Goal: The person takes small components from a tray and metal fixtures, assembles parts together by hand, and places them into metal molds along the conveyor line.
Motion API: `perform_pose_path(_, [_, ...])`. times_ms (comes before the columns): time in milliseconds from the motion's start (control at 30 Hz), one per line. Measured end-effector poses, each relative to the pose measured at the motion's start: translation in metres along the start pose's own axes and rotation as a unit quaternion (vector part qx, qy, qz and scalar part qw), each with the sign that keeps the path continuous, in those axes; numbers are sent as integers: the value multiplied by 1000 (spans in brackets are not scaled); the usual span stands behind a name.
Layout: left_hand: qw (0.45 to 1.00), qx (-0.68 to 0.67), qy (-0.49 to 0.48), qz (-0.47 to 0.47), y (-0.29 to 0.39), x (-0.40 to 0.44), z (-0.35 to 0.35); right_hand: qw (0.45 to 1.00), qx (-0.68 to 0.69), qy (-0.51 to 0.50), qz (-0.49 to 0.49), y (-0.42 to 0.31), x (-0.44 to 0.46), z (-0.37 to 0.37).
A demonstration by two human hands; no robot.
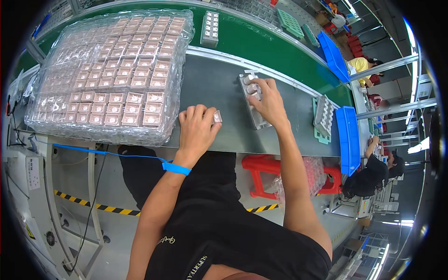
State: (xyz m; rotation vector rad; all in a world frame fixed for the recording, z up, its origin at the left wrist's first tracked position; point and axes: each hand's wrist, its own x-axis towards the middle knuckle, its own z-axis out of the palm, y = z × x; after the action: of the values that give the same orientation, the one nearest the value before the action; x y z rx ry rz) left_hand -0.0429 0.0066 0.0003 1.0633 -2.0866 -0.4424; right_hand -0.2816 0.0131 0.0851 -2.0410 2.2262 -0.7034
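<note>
My left hand (196, 128) rests over the dark worktop, its thumb and fingers closed on a small pinkish square part (217, 116). A blue wrist strap (176, 168) is on that wrist. My right hand (268, 102) is at a grey block fixture (259, 120), with thumb and forefinger around a small white part (253, 88) near its far end. Left of my hands lies a clear plastic blister tray (170, 112) with many pinkish square parts in rows.
A grey block with white parts (211, 29) stands on the green conveyor belt (252, 35). On the right, another filled block (323, 114) sits on a green holder beside a blue bin (347, 140). A red stool (256, 175) stands below the bench. Other people work farther right.
</note>
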Motion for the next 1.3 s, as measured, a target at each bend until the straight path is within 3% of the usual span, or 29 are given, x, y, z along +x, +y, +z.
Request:
perform_pose_path(200, [1000, -5, 0, -3, 1, 0, -2, 995, 47, -85, 24, 12, -6, -14])
perform_pose_path(300, [1000, -13, -3, 1, 0, -1, -3, 994, 23, -105, -20, 12, 0, -19])
perform_pose_path(367, [1000, -17, -2, 0, -1, 0, -3, 987, -53, -89, -120, 6, 3, -21])
perform_pose_path(467, [1000, -19, 0, -4, -1, -2, -3, 978, -5, -92, -189, -7, 1, -5])
perform_pose_path(567, [1000, -12, 8, 2, 1, 0, -3, 965, 15, -199, -170, -38, -5, 19])
perform_pose_path(633, [1000, -7, 13, 7, 2, 1, -5, 958, 46, -216, -183, -45, 6, 30])
perform_pose_path(767, [1000, 5, 13, 9, 3, 1, -6, 974, 29, -206, -88, -57, 60, 32])
perform_pose_path(933, [1000, 0, -12, -3, 5, 1, -10, 993, 106, -58, -11, -45, 183, 90])
perform_pose_path(1033, [1000, 13, -11, -4, 5, 2, -9, 983, 140, -60, 98, -53, 229, 141])
perform_pose_path(1067, [1000, 17, -14, 0, 4, 1, -7, 978, 117, -103, 139, -66, 234, 140])
perform_pose_path(1133, [1000, 24, -5, 5, 6, 3, -7, 976, 69, -64, 197, -83, 233, 150])
perform_pose_path(1300, [1000, 25, -11, 11, 10, 4, -5, 987, 77, -27, 141, -87, 228, 148])
